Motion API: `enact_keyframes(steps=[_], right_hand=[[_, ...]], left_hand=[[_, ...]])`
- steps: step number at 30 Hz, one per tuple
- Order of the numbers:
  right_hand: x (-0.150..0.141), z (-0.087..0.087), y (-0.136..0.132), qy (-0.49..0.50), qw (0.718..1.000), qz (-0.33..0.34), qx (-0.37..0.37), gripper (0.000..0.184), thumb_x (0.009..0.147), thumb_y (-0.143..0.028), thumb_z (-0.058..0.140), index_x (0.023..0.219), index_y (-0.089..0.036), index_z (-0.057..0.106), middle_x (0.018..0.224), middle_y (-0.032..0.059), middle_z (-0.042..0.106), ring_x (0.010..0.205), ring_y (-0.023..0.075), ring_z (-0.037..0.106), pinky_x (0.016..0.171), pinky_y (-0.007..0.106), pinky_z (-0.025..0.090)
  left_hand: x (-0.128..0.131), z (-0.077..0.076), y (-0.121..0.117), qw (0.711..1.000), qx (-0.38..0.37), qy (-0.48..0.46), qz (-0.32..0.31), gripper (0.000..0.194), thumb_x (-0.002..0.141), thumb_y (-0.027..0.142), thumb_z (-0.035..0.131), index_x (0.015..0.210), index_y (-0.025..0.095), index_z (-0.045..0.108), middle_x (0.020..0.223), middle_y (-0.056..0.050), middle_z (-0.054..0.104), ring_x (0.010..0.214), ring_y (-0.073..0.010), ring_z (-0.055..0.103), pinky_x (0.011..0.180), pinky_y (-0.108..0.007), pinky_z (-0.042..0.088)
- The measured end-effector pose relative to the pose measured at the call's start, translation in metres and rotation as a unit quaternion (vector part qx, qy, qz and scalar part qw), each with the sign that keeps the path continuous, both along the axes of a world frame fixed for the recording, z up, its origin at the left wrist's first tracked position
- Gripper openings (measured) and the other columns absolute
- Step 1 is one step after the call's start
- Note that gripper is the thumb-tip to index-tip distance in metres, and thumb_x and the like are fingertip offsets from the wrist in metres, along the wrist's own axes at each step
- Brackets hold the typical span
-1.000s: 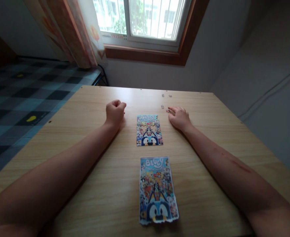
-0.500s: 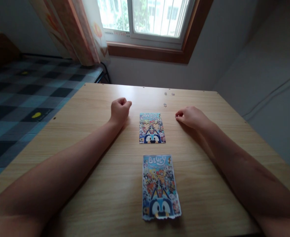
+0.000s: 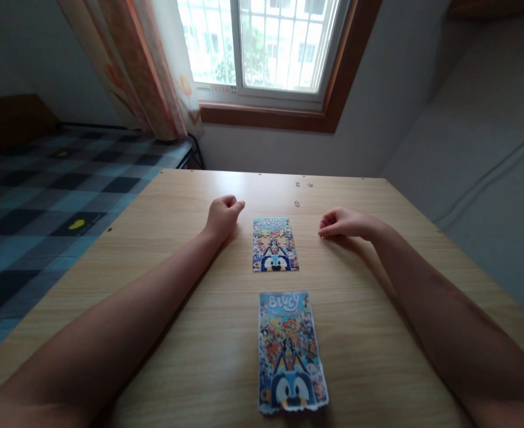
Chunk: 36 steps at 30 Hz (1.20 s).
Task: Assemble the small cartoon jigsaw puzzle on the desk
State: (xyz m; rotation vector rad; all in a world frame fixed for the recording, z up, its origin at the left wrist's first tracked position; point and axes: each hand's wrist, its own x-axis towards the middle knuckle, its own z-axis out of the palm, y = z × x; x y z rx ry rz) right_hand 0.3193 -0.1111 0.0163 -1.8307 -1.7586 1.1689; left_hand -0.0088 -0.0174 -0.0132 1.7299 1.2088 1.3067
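Note:
A small, partly filled jigsaw puzzle (image 3: 275,264) lies flat on the table, with wood showing through gaps in its middle. Left of it, my left hand (image 3: 224,215) rests as a fist, thumb outward; the inside of the fist is hidden. To the puzzle's right, my right hand (image 3: 340,223) stays low over the table with fingertips pinched together. Whatever it may hold is too small to make out. Neither hand touches the puzzle. Beyond it are three loose puzzle pieces, the nearest puzzle piece (image 3: 296,204) apart from the other two.
Closest to me lies a torn-edged picture sheet (image 3: 291,351) with the same cartoon dog print. The wooden table (image 3: 191,333) reaches toward a window (image 3: 284,47). A bed with a checked cover (image 3: 43,202) stands left, a curtain (image 3: 155,77) behind it.
My view has tilted up, so the table and everything on it sit lower in the picture. The right hand has turned slightly, its fingertips pointing further down. The left fist keeps its shape.

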Motion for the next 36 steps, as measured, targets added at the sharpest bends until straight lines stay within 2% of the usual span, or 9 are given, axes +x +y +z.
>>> enact_keyframes(steps=[4, 7, 9, 12, 16, 21, 26, 30, 36], right_hand=[[-0.017, 0.01, -0.007, 0.077, 0.996, 0.025, 0.023, 0.023, 0.068, -0.039, 0.083, 0.078, -0.019, 0.078, 0.072, 0.0075, 0.074, 0.05, 0.0116, 0.052, 0.04, 0.024, 0.036], [-0.043, 0.019, -0.008, 0.099, 0.994, 0.016, 0.044, 0.022, 0.066, -0.036, 0.084, 0.081, -0.02, 0.079, 0.071, 0.005, 0.074, 0.048, 0.0098, 0.049, 0.038, 0.022, 0.03], [-0.065, 0.023, -0.005, 0.108, 0.992, 0.035, 0.048, 0.02, 0.067, -0.033, 0.082, 0.082, -0.021, 0.079, 0.071, 0.0028, 0.073, 0.05, 0.0096, 0.051, 0.04, 0.022, 0.032], [-0.096, 0.026, 0.005, 0.1, 0.99, 0.092, 0.048, 0.017, 0.065, -0.027, 0.083, 0.08, -0.02, 0.078, 0.072, 0.0022, 0.074, 0.059, 0.012, 0.059, 0.048, 0.023, 0.041], [-0.123, 0.028, 0.019, 0.074, 0.99, 0.107, 0.061, 0.018, 0.065, -0.02, 0.084, 0.081, -0.019, 0.077, 0.076, 0.0028, 0.075, 0.067, 0.0143, 0.064, 0.056, 0.024, 0.046], [-0.13, 0.019, 0.026, 0.101, 0.988, 0.112, 0.042, 0.015, 0.067, -0.017, 0.083, 0.079, -0.018, 0.074, 0.075, 0.0017, 0.073, 0.07, 0.0139, 0.065, 0.06, 0.024, 0.048], [-0.13, 0.001, 0.026, 0.091, 0.988, 0.114, 0.046, 0.011, 0.07, -0.017, 0.08, 0.076, -0.017, 0.071, 0.071, 0.0005, 0.07, 0.065, 0.012, 0.061, 0.055, 0.023, 0.044], [-0.13, -0.006, 0.027, 0.103, 0.988, 0.111, 0.019, 0.007, 0.075, -0.017, 0.076, 0.078, -0.018, 0.07, 0.07, 0.001, 0.071, 0.062, 0.0123, 0.062, 0.053, 0.022, 0.046], [-0.132, -0.011, 0.026, 0.09, 0.989, 0.106, 0.054, 0.005, 0.076, -0.02, 0.075, 0.077, -0.018, 0.071, 0.074, 0.0027, 0.073, 0.065, 0.0141, 0.064, 0.055, 0.024, 0.047]], left_hand=[[0.0, 0.0, 0.001, 0.995, 0.005, 0.084, -0.05, 0.036, 0.075, 0.038, 0.065, 0.053, 0.022, 0.043, 0.053, 0.004, 0.042, 0.053, -0.0124, 0.039, 0.056, -0.028, 0.032], [0.003, 0.001, 0.003, 0.988, 0.015, 0.147, -0.05, 0.022, 0.074, 0.039, 0.068, 0.067, 0.021, 0.059, 0.065, 0.0, 0.058, 0.066, -0.0179, 0.054, 0.064, -0.029, 0.041], [0.005, 0.002, 0.004, 0.979, 0.021, 0.199, -0.042, 0.021, 0.075, 0.04, 0.07, 0.084, 0.022, 0.069, 0.079, -0.005, 0.067, 0.081, -0.0236, 0.062, 0.076, -0.034, 0.047], [0.004, 0.004, 0.005, 0.967, 0.018, 0.252, -0.04, 0.034, 0.076, 0.041, 0.072, 0.104, 0.023, 0.072, 0.102, -0.01, 0.073, 0.102, -0.0311, 0.065, 0.094, -0.044, 0.047], [-0.004, 0.003, 0.004, 0.967, 0.014, 0.237, -0.095, 0.046, 0.077, 0.041, 0.072, 0.12, 0.023, 0.069, 0.126, -0.012, 0.07, 0.119, -0.032, 0.062, 0.105, -0.047, 0.045], [-0.017, -0.001, -0.002, 0.967, 0.037, 0.209, -0.142, 0.055, 0.078, 0.042, 0.072, 0.129, 0.024, 0.065, 0.137, -0.012, 0.065, 0.129, -0.0313, 0.057, 0.113, -0.048, 0.041], [-0.019, 0.0, -0.008, 0.942, 0.041, 0.287, -0.172, 0.063, 0.08, 0.05, 0.072, 0.137, 0.027, 0.06, 0.151, -0.012, 0.053, 0.143, -0.0337, 0.045, 0.119, -0.052, 0.033], [-0.019, 0.0, -0.01, 0.915, 0.035, 0.358, -0.183, 0.074, 0.076, 0.057, 0.075, 0.143, 0.031, 0.056, 0.16, -0.01, 0.043, 0.151, -0.0361, 0.03, 0.122, -0.056, 0.026], [-0.018, 0.002, -0.015, 0.9, 0.042, 0.393, -0.184, 0.077, 0.074, 0.059, 0.077, 0.143, 0.033, 0.055, 0.162, -0.009, 0.04, 0.153, -0.0368, 0.026, 0.123, -0.057, 0.022]])
